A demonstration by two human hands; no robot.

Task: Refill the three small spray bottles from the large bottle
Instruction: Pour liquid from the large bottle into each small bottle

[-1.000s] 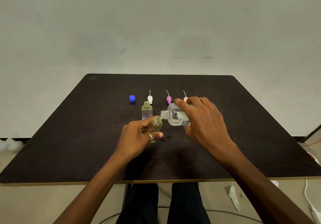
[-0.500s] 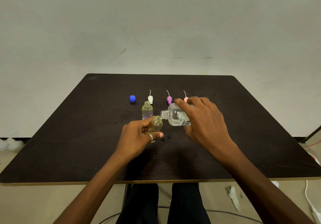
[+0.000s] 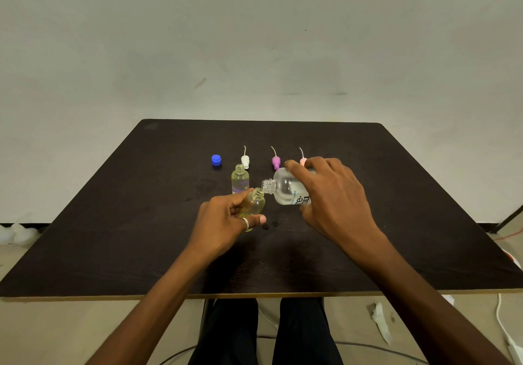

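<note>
A: As you look down in the head view, your left hand (image 3: pixel 223 220) curls round a small bottle (image 3: pixel 254 204), thumb in front, near the middle of the desk (image 3: pixel 396 223). Its open neck leans right. Whether its base rests on the desk, I cannot tell.

B: Your right hand (image 3: pixel 334 195) grips the large bottle (image 3: pixel 285 189) from above, fingers wrapped over its body. You have it tipped nearly flat, its open mouth right at the small bottle's rim.

A: You wear a ring (image 3: pixel 245 223) on that left hand. The bottle in it looks yellowish; how full it is, I cannot tell.

B: Just behind your left hand a second bottle (image 3: pixel 240 179) stands upright, uncapped, with liquid inside.

A: Farther back you have a row: a blue cap (image 3: pixel 216 160), a white sprayer (image 3: pixel 245 161), a purple sprayer (image 3: pixel 275 162), and a pink sprayer (image 3: pixel 302 161) partly hidden by your right fingers.

B: Two dark drops (image 3: pixel 265 226) lie on the desk between your hands.
</note>
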